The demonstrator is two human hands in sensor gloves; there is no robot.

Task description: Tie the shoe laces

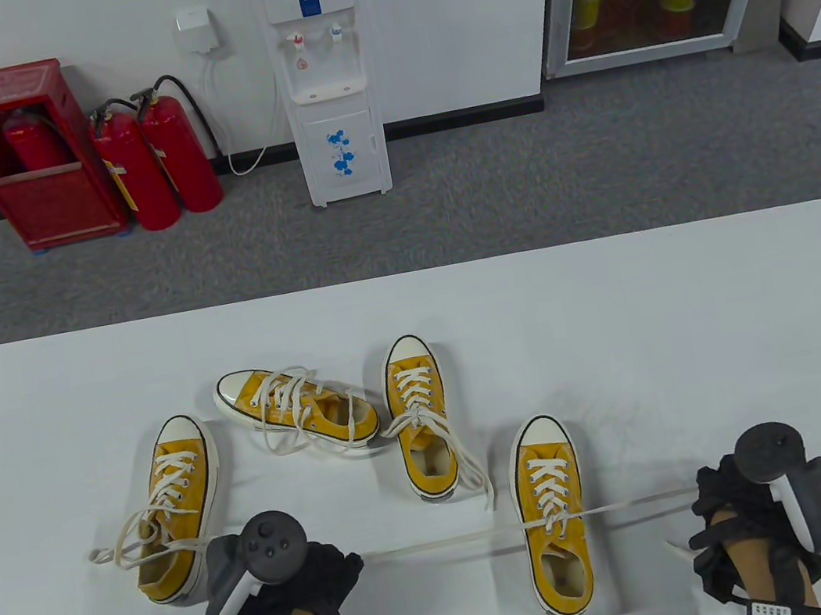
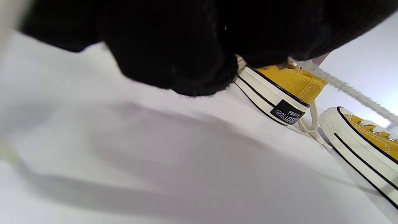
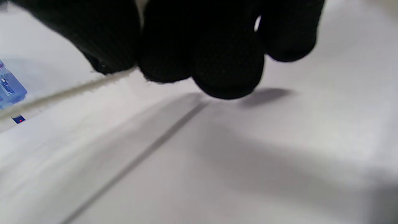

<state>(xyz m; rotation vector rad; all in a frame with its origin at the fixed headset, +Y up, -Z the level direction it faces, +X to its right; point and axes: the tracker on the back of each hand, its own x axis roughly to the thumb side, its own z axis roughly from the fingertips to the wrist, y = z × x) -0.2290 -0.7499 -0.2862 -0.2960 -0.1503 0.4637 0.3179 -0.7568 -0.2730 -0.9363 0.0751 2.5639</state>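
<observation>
Overhead table view; close, low wrist views

White table (image 1: 699,320); water dispenser (image 1: 327,84), red extinguishers (image 1: 155,162), red cabinet (image 1: 27,161) behind

Bright, even room light falls from overhead, and the white bench (image 1: 699,320) comes out pale and a touch washed, with only faint short shadows beside each yellow shoe (image 1: 551,517). The table view is sharp, though straight lines bow slightly toward its edges. Both wrist views are soft: the black gloved fingers (image 3: 227,56) close to the lens are blurred, and they throw broad grey smeared shadows across the bench. A shoe's heel label (image 2: 287,114) stays readable.
</observation>
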